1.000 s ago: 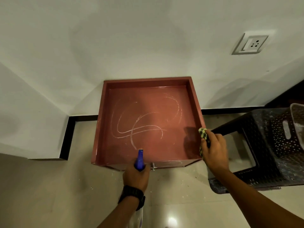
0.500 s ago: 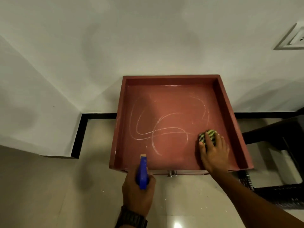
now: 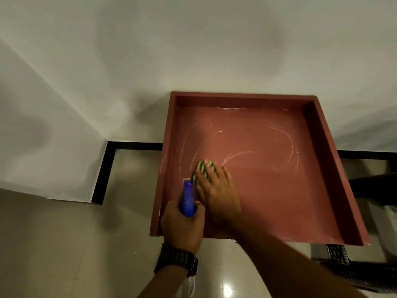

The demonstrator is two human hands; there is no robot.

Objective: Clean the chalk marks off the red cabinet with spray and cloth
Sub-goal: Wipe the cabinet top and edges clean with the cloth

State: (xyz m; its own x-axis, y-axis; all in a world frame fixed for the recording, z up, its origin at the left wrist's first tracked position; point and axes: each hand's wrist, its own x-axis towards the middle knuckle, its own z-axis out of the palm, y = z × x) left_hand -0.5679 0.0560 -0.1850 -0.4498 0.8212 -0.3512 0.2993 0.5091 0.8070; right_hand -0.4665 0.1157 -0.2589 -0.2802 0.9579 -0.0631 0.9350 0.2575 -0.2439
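On top of the red cabinet [image 3: 268, 190], toward its left front part, the right hand [image 3: 217, 190] presses a green-and-dark striped cloth [image 3: 203, 168] flat against the sunken panel with fingers stretched out over it. Just left of that hand, the left hand [image 3: 182, 226] is wrapped around the blue head of the spray bottle [image 3: 188, 198], nozzle pointing toward the cabinet's back wall. The two hands sit side by side, almost touching.

Wiping looks to be the step in hand. Pale chalk marks [image 3: 287, 143] loop across the panel behind and to the right of the cloth, with a fainter arc near the cabinet's left wall, so much is left to clear. The next move probably calls for pushing the cloth away from the front edge and across to the right, keeping firm, even pressure, perhaps with more spray where the panel looks dry.

Most of the cloth is covered by the fingers. The bottle's body is hidden below the left wrist, apart from a pale glimpse beneath the dark wristwatch [image 3: 176, 259]. Whether a finger rests on the trigger cannot be told. A dark basket-like thing [image 3: 352, 267] at the cabinet's right front corner is cut off and dim.
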